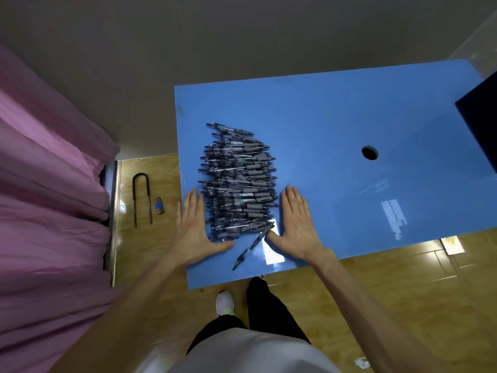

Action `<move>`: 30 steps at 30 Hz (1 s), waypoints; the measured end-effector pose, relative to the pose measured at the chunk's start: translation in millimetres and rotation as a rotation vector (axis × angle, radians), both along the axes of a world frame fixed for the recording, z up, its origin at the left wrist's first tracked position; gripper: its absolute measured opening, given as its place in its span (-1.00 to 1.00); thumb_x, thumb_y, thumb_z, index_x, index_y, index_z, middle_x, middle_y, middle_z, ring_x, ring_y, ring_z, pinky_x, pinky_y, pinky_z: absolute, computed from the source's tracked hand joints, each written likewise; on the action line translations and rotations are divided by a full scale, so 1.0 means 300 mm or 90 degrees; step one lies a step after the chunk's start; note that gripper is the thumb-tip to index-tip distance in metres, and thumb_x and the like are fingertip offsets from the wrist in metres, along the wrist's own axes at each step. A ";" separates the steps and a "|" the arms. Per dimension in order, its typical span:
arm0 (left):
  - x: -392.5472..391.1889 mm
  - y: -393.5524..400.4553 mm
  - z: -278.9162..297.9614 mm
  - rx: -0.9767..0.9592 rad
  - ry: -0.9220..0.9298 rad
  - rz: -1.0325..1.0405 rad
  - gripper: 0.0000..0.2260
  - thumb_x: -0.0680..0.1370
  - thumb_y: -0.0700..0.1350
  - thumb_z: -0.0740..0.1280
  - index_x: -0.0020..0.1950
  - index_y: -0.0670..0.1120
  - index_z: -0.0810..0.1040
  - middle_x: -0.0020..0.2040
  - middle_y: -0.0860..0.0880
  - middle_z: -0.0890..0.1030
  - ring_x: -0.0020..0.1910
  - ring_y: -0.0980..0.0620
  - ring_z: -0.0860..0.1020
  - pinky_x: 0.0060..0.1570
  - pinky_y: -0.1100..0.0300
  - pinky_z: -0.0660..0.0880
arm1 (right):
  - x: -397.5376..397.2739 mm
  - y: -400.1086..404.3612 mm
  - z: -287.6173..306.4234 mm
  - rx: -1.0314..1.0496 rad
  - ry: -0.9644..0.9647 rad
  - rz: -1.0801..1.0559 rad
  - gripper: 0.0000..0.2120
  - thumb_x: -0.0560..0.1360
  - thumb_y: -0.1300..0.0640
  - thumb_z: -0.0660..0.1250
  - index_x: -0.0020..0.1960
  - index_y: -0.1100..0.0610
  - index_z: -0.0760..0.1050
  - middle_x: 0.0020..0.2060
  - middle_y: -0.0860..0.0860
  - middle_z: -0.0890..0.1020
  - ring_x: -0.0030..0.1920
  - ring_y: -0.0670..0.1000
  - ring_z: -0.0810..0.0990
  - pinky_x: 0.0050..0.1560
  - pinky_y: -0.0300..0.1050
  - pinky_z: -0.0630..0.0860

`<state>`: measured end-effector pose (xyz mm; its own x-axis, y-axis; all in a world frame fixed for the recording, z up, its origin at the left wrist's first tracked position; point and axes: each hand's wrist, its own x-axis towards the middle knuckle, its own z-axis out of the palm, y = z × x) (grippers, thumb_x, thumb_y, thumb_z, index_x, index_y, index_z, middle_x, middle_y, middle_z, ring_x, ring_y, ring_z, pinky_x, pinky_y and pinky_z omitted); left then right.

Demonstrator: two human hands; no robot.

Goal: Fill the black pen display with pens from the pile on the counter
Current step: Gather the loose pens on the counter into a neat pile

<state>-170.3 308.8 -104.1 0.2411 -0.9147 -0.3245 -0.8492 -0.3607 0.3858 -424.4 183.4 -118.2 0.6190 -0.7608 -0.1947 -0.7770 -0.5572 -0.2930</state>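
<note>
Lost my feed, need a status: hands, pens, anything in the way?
Left hand and right hand flat, no grip, flanking the pen pile. One stray pen lies between the thumbs. Dark display at counter's far right edge. Nothing blocking.

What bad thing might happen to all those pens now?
1. One loose pen lies apart from the pile, angled toward the near edge of the blue counter; a nudge might roll it onto the floor.
2. The left hand sits right at the counter's left edge, so squeezing the pile from the right hand side might push pens off there.
3. The black display stands far right, so carried pens may drop on the way.
</note>
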 end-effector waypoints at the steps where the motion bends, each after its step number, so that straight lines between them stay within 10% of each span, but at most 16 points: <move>1: -0.008 0.005 0.003 0.004 -0.004 -0.003 0.41 0.14 0.74 0.15 0.63 -0.13 -0.35 0.61 -0.04 -0.42 0.56 0.03 -0.46 0.58 -0.15 -0.28 | -0.003 -0.002 0.001 0.000 -0.006 0.005 0.02 0.52 -0.40 0.08 0.65 0.22 -0.24 0.63 0.12 -0.27 0.61 0.06 -0.36 0.62 0.09 -0.25; 7: -0.095 0.020 0.008 -0.023 0.001 0.039 0.48 0.08 0.76 0.17 0.61 -0.14 -0.40 0.63 -0.07 -0.39 0.58 -0.02 -0.43 0.57 -0.10 -0.35 | -0.024 0.040 0.011 -0.001 -0.092 0.056 0.05 0.38 -0.15 0.28 0.66 0.21 -0.17 0.64 0.13 -0.20 0.64 0.11 -0.25 0.58 0.32 -0.10; 14: -0.122 0.034 0.013 -0.051 0.001 0.022 0.46 0.09 0.75 0.17 0.60 -0.12 -0.43 0.63 -0.10 -0.38 0.60 -0.05 -0.40 0.58 -0.15 -0.29 | 0.009 0.076 0.010 -0.045 -0.075 0.083 0.16 0.43 -0.53 0.22 0.66 0.18 -0.19 0.65 0.10 -0.21 0.64 0.10 -0.25 0.61 0.23 -0.17; 30: -0.040 -0.039 0.036 -0.042 0.033 0.051 0.48 0.12 0.65 0.36 0.60 -0.12 -0.44 0.63 -0.06 -0.37 0.58 0.03 -0.41 0.60 -0.05 -0.29 | 0.008 -0.019 0.006 -0.013 -0.067 0.079 0.01 0.55 -0.48 0.08 0.66 0.17 -0.19 0.65 0.04 -0.17 0.64 0.01 -0.24 0.62 0.19 -0.12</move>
<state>-182.3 297.1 -93.4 0.2995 -0.9125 -0.2787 -0.7969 -0.3998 0.4528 -422.1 177.6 -116.5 0.7246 -0.6804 -0.1094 -0.6674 -0.6534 -0.3572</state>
